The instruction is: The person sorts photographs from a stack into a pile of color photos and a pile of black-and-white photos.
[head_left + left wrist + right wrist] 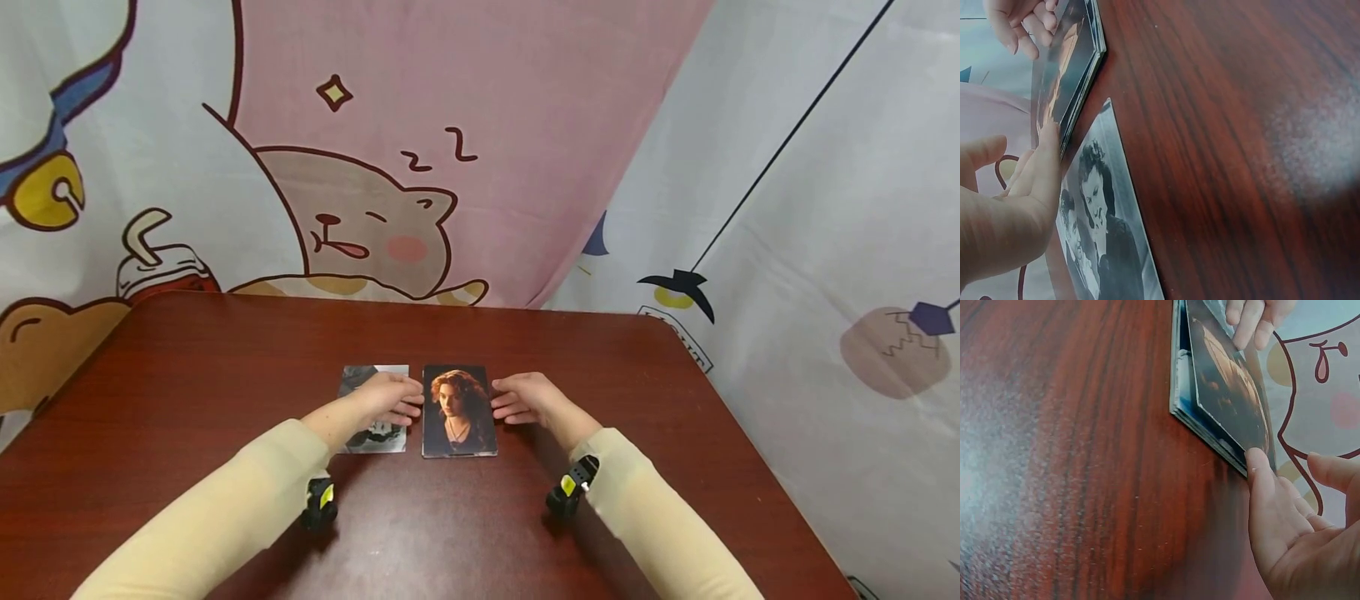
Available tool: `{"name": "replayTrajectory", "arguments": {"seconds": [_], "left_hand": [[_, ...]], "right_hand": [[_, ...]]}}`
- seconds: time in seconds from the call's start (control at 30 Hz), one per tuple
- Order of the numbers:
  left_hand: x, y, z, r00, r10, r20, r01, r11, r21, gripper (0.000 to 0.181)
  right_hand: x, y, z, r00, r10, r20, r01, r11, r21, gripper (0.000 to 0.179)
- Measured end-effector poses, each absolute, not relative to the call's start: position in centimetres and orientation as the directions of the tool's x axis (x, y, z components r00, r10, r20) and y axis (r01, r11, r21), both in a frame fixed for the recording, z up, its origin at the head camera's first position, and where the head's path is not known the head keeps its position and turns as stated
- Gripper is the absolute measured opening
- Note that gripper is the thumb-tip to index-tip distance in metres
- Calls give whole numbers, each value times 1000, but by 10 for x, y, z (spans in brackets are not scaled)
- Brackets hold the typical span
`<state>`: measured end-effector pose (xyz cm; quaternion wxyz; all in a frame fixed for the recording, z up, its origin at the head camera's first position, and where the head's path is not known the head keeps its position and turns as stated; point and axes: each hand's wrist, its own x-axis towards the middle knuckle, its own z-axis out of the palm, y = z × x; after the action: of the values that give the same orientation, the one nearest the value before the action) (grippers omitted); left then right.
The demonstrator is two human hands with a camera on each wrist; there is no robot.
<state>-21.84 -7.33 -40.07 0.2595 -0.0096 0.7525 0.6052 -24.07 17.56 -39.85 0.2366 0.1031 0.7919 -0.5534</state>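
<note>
A small stack of photo cards (pixel 459 417) lies in the middle of the table, its top picture a dark portrait of a person with reddish hair. Seen from the right wrist, that top portrait card (pixel 1225 381) sits a little askew over the cards beneath. To the left lies a single black-and-white photo (pixel 1107 219) showing two people. My left hand (pixel 384 398) hovers over this photo, its loosely extended fingers at the stack's left edge. On the opposite side, the fingers of my right hand (pixel 531 400) reach the stack's right edge. Neither hand grips a card.
The brown wooden table (pixel 225 517) has a far edge close to a printed curtain (pixel 525 167) with a sleeping cartoon animal. More curtain hangs along the right side. A dark strapped device (pixel 573 487) is on each wrist.
</note>
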Motion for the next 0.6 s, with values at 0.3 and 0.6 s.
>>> {"name": "replayTrajectory", "arguments": {"seconds": [0.3, 0.6], "left_hand": [[-219, -67, -401, -892, 235, -387, -352, 178, 919, 40], [-220, -56, -401, -904, 215, -369, -365, 62, 929, 40]], "right_hand": [[-239, 175, -394, -876, -103, -471, 418, 325, -848, 35], [-239, 169, -393, -876, -103, -471, 421, 312, -852, 39]]}}
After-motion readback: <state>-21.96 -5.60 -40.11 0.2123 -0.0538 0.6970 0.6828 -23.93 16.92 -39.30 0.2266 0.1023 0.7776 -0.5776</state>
